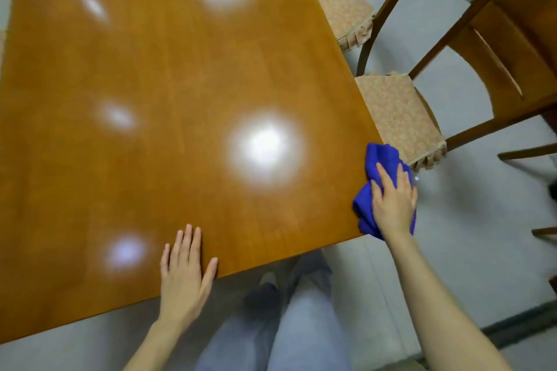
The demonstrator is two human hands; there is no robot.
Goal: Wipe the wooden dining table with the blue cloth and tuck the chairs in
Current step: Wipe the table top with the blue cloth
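Pale grey floor [482, 220] shows round a glossy orange-brown wooden desk [180, 69], which fills the picture from 9 o'clock to 1 o'clock and carries several soft white reflections of lamps.

At 4 o'clock, on the desk's near right corner, lies a bunched deep-blue cloth [382, 156]. Part of it rests on the wood and part hangs past the edge. The right hand [393, 202] lies flat on top of it and presses it down. Its grip is wide, with the fingers straight, a little spread and pointing towards 12 o'clock. The thumb cannot be made out clearly.

The left hand [185, 274] rests palm down on the bare desk at 7 o'clock, just inside the near edge. Its grip is wide too, holding nothing, with four fingers close together and the thumb set apart towards 2 o'clock. It is well apart from the cloth.

Along the desk's right side stand two brown wooden chairs with speckled beige cushions. The near chair [398, 117], at 3 o'clock, sits just beside the cloth. Most of its seat shows beyond the desk edge, and only its left rim goes under. The far chair [340, 6], at 1 o'clock, stands the same way.

Below the near edge, at 6 o'clock, the person's legs in light trousers [301, 325] are blurred.
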